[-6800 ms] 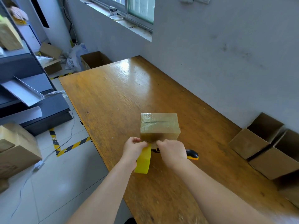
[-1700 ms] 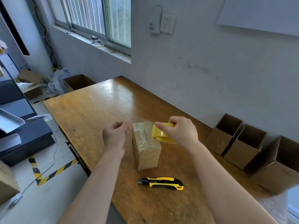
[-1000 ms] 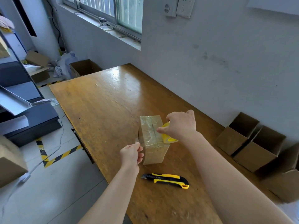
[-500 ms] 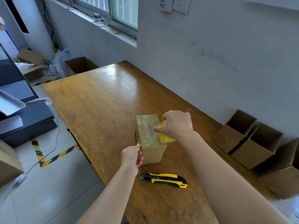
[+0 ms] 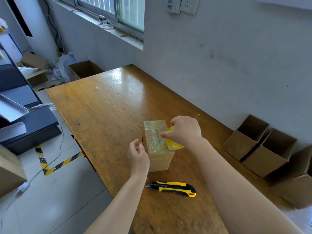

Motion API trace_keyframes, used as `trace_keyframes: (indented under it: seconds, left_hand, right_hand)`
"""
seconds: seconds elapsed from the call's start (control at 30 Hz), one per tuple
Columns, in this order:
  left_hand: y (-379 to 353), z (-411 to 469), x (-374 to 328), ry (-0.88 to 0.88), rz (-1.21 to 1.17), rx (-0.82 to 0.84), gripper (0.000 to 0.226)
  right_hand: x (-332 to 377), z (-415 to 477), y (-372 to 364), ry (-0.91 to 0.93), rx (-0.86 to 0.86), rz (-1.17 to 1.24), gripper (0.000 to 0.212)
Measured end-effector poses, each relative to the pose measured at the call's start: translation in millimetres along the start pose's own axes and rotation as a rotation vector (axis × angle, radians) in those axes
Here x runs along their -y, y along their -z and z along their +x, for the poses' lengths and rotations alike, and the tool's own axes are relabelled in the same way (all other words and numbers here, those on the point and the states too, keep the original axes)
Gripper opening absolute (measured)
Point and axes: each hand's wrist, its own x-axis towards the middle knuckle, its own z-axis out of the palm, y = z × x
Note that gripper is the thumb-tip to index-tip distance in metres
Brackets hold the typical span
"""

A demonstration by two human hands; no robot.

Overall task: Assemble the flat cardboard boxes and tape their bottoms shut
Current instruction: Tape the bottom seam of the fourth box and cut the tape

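Box: the box (image 5: 157, 159) stands on the bench (image 5: 104, 105) near its front edge, bottom face up. Glossy tape (image 5: 152, 141) already lies over that face.
Long axis: box and centre seam run away from the person, the far end leaning slightly left.
Hands to box: one on each side, so a strip drawn between them would cross the seam rather than follow it.
Left hand: the left hand (image 5: 137, 155) is at the near-left top edge with thumb and forefinger pinched. It is seemingly on the clear tape's free end, but the film is too transparent to be sure.
Right hand: the right hand (image 5: 184, 130) is curled round the yellow tape roll (image 5: 173, 145) at the right top edge, forefinger tip reaching the seam.
Coming move: probably the right hand's, drawing the roll down the right wall while the left anchors.
Knife: the utility knife (image 5: 170, 188) lies just in front of the box, between the forearms.
Other boxes: open boxes (image 5: 244, 142) stand at the right, by the wall.
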Motion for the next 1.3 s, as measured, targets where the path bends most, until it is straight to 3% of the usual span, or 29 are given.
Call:
trace_keyframes:
  seconds: [0.13, 0.33, 0.63, 0.9, 1.07, 1.3]
  left_hand:
    - [-8, -8, -6, 0.053, 0.063, 0.164, 0.041]
    - [-12, 7, -9, 0.207, 0.112, 0.226, 0.046]
    - [-19, 23, -6, 0.014, 0.323, 0.229, 0.041]
    - [-18, 28, -5, -0.049, 0.389, 0.219, 0.041]
    - [-16, 29, -4, -0.087, 0.431, 0.206, 0.043]
    - [-19, 29, -2, -0.088, 0.414, 0.211, 0.043]
  right_hand:
    - [1, 1, 0, -0.002, -0.003, -0.007, 0.054]
    - [-3, 1, 1, 0.003, 0.012, 0.028, 0.055]
    - [-37, -6, 10, -0.101, 0.094, 0.461, 0.057]
    - [-45, -4, 2, -0.157, 0.092, 0.429, 0.055]
    - [-71, -15, -25, -0.244, 0.181, 0.233, 0.057]
    - [-81, -17, -41, -0.276, 0.186, 0.29, 0.056]
